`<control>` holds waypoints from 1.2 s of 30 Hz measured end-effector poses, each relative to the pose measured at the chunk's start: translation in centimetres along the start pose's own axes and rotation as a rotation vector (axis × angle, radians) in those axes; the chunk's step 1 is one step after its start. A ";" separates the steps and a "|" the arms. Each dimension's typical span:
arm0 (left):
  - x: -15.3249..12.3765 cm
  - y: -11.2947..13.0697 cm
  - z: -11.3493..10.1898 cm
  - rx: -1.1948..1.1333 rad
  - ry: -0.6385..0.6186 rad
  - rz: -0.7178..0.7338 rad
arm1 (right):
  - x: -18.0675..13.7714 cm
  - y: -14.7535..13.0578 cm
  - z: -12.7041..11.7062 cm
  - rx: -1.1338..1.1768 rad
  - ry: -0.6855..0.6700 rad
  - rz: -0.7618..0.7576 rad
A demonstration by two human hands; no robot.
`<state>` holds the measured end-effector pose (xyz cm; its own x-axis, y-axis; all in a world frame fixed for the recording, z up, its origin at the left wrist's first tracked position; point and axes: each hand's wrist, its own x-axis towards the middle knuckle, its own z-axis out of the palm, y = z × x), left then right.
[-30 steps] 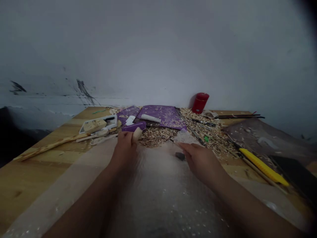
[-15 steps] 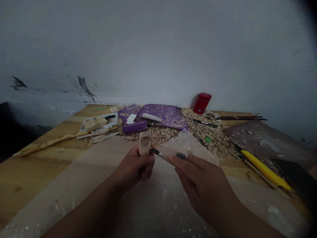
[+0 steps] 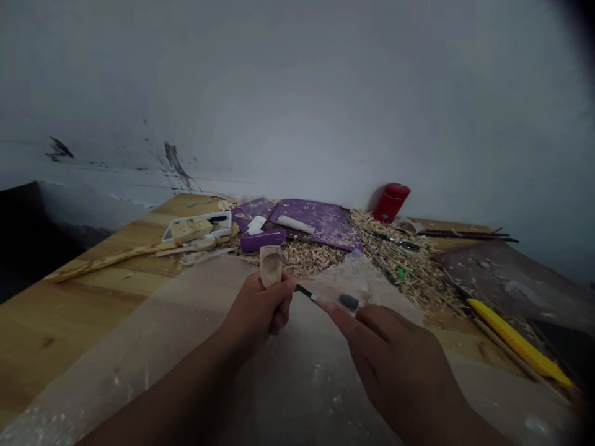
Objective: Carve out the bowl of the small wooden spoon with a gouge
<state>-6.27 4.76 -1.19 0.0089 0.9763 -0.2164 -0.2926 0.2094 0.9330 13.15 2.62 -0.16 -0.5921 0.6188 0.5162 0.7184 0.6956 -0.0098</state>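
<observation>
My left hand [image 3: 260, 310] is closed around a small pale wooden spoon [image 3: 271, 265], held upright above the plastic sheet. The spoon's hollowed bowl faces me, and my fingers hide its lower part. My right hand [image 3: 390, 347] grips a carving knife [image 3: 307, 293] with a dark front end and a pale ring, its index finger stretched along the handle. The knife's tip lies close to my left thumb, right of the spoon; whether it touches is hard to make out. Behind the right fingers a small dark grey block [image 3: 348, 301] rests on the sheet.
Wood shavings [image 3: 307, 259] cover the back of the table around purple sheets [image 3: 320, 217]. A white tray [image 3: 225, 224] with a wood block and a long stick [image 3: 106, 260] lie left. At right are a red canister [image 3: 392, 202] and a yellow-handled tool [image 3: 515, 341].
The knife has drawn slightly away from the spoon, to the right and down. The whole view has shifted, so the table's things appear further right. Both hands keep their hold.
</observation>
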 end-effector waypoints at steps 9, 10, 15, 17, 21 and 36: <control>0.3 -1.1 -0.7 0.244 -0.165 0.175 | 0.2 -0.6 -1.4 0.293 -0.063 0.053; 0.1 -1.1 -0.7 0.249 -0.184 0.165 | 0.2 -0.7 -1.5 0.293 -0.079 0.053; -0.3 -1.0 -0.7 0.259 -0.279 0.081 | -0.1 -0.8 -1.8 0.205 -0.146 0.022; -0.3 -0.8 -0.6 0.293 -0.293 0.080 | -0.1 -0.8 -1.9 0.169 -0.149 0.005; -0.4 -0.2 -0.2 0.439 -0.293 0.186 | -0.2 -0.7 -2.1 0.145 -0.146 -0.022; -0.5 -2.2 0.5 0.606 -0.055 0.209 | -0.3 -1.5 -1.2 0.073 -0.100 -0.094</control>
<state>-5.20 3.82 -2.98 0.0637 0.9979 -0.0122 0.2988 -0.0074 0.9543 12.66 0.93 0.77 -0.6915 0.5806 0.4298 0.6320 0.7744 -0.0293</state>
